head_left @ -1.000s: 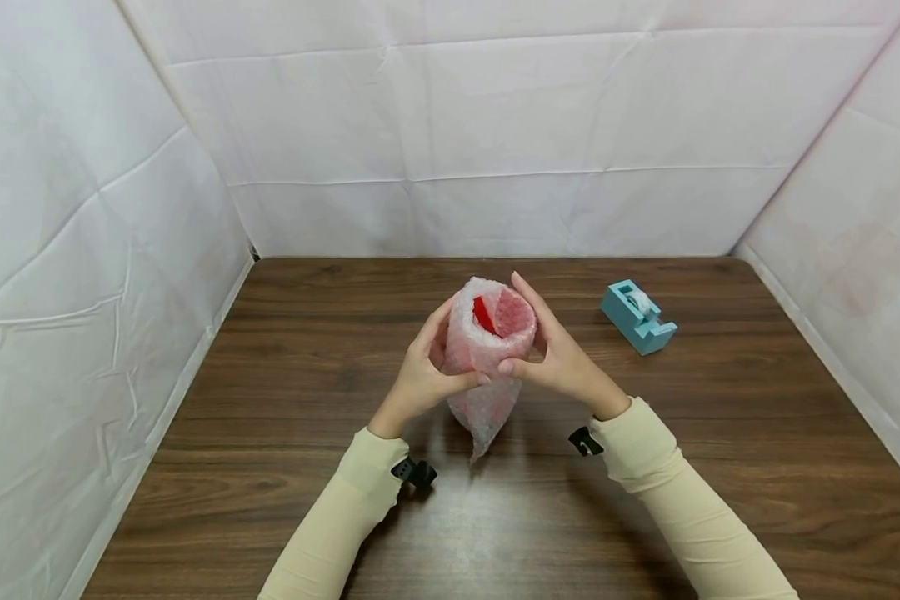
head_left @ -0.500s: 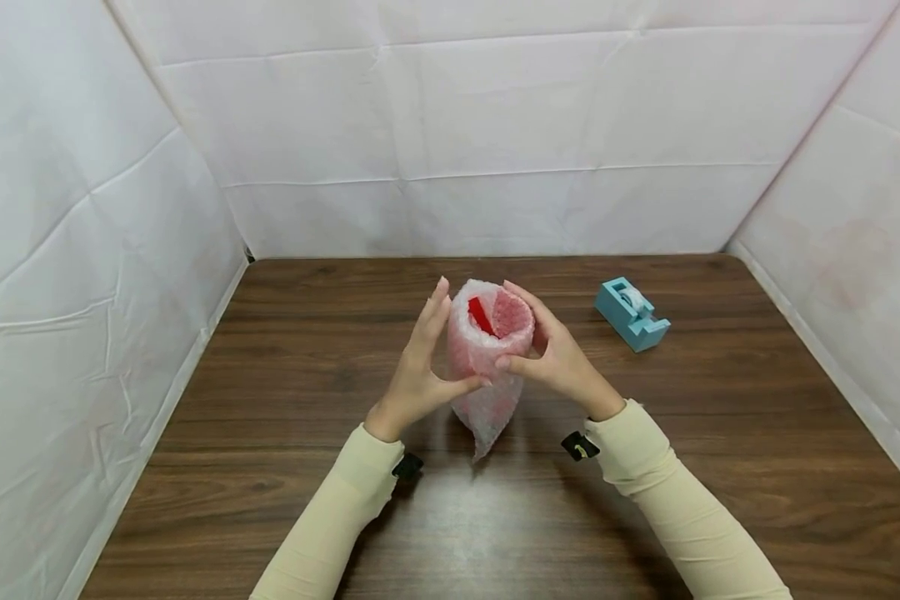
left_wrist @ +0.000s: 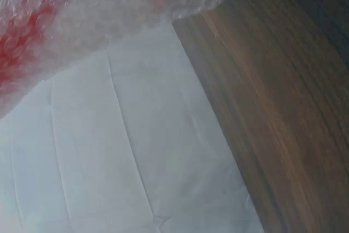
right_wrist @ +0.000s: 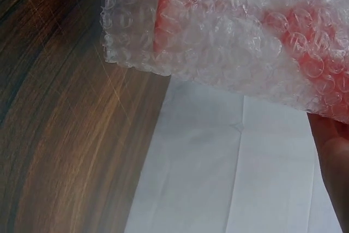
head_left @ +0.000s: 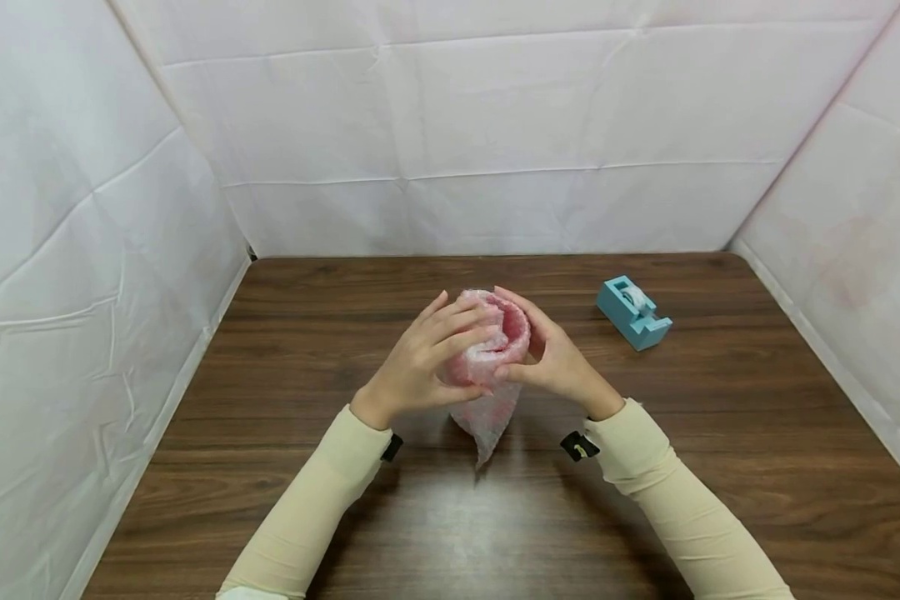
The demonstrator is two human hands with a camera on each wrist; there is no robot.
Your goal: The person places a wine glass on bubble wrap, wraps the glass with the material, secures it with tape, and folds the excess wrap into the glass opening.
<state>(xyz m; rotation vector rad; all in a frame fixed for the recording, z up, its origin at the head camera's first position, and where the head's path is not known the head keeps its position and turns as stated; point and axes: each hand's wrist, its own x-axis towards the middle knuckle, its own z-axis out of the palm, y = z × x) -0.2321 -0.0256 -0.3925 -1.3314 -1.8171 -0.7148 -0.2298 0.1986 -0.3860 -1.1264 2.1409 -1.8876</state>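
A roll of bubble wrap [head_left: 487, 408] stands near the middle of the table, tapering to a corner at the bottom. Red shows through it in both wrist views; what the red thing is, I cannot tell. My right hand [head_left: 566, 367] grips the roll's right side, thumb in front and fingers behind. Across the top left of the opening lie the nearly straight fingers of my left hand [head_left: 420, 358], pressing the rim inward, its thumb along the front. In the left wrist view, the bubble wrap [left_wrist: 114, 9] fills the upper left; in the right wrist view, bubble wrap [right_wrist: 229, 36] spans the top.
A light blue tape dispenser [head_left: 633, 312] with a roll of tape sits at the back right of the brown wooden table [head_left: 330, 333]. White cloth walls [head_left: 495, 125] stand behind the table and on both sides.
My left hand first loosened from the roll's left side, then moved over the top and bent the rim inward. The red piece in the opening is now covered. My right hand has kept its hold.
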